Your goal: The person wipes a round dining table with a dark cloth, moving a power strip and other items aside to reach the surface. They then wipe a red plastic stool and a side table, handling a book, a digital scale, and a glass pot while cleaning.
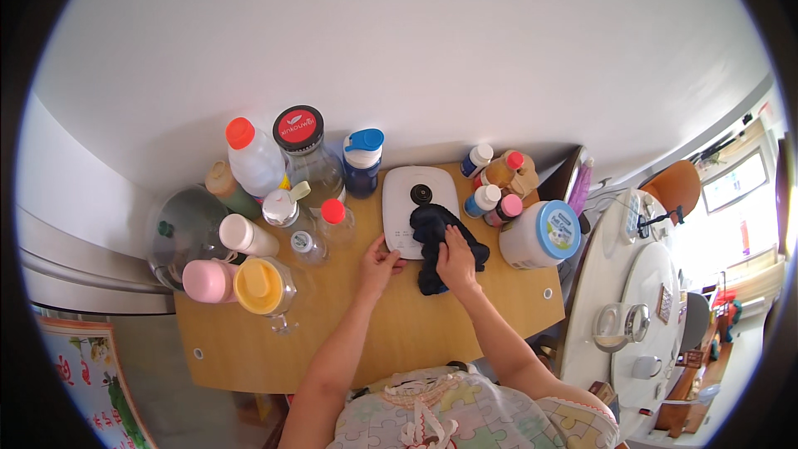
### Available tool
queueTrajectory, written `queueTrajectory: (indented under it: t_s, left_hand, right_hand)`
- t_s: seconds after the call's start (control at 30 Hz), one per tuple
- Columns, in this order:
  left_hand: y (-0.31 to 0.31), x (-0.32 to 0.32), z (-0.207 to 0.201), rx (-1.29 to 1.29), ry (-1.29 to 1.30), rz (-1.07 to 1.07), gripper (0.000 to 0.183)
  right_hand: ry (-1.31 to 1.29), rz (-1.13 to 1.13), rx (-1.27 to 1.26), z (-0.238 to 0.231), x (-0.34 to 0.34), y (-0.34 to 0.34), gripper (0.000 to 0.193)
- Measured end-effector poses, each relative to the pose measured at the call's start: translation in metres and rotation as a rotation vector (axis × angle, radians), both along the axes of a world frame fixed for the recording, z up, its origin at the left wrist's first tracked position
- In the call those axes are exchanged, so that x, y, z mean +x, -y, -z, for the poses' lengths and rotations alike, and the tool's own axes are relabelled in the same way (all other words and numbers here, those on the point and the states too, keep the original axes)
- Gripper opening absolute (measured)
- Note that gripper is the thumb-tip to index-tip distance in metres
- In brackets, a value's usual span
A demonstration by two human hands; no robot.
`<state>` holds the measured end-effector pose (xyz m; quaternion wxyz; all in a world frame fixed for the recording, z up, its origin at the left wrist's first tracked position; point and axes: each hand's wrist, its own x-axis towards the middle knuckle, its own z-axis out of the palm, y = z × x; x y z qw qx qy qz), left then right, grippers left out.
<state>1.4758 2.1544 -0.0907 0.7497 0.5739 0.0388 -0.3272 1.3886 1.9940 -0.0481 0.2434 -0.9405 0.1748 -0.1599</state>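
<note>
A white electric kettle base (399, 199) with a round black connector lies on the wooden table, toward its far side. At its near left corner, my left hand (381, 266) grips the edge between thumb and fingers. My right hand (456, 259) presses on a crumpled black cloth (430, 229), fingers bent into it. The cloth covers the right and near right part of the base and spills onto the table. What lies under the cloth is hidden.
Bottles, jars and cups crowd the table (332, 349) on the left, including a yellow-lidded jug (259, 286) and a blue-lidded bottle (363, 164). Small pill bottles (482, 199) and a large white tub (528, 237) stand right. A wall (416, 50) rises behind.
</note>
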Motion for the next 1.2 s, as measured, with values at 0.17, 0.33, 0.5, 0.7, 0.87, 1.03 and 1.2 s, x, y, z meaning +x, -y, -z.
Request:
queueTrajectory:
  t_s: [0.17, 0.33, 0.5, 0.7, 0.87, 1.03, 1.2]
  left_hand:
    - [0.002, -0.002, -0.002, -0.015, 0.010, -0.004, 0.049]
    - [0.000, -0.002, 0.018, 0.022, 0.092, 0.006, 0.046]
    - [0.003, -0.003, 0.004, 0.021, 0.009, -0.014, 0.049]
    - [0.003, 0.001, 0.002, -0.010, -0.022, -0.019, 0.052]
    - [0.003, -0.001, 0.000, 0.043, 0.027, 0.025, 0.055]
    - [0.003, -0.002, -0.017, 0.444, 0.617, -0.043, 0.057]
    - [0.022, 0.031, -0.028, 0.556, 0.697, -0.050, 0.055]
  right_hand:
    - [-0.074, -0.300, -0.191, -0.013, 0.029, -0.026, 0.045]
    - [-0.118, -0.315, -0.403, 0.005, 0.097, -0.027, 0.052]
    - [-0.118, -0.225, -0.512, 0.007, 0.136, -0.027, 0.048]
    - [0.068, -0.415, -0.252, -0.005, 0.056, -0.010, 0.037]
    - [0.055, 0.124, 0.162, -0.050, 0.009, 0.037, 0.021]
    - [0.223, 0.268, 0.273, -0.092, 0.004, 0.044, 0.024]
    - [0.256, 0.152, 0.145, -0.063, 0.050, 0.048, 0.032]
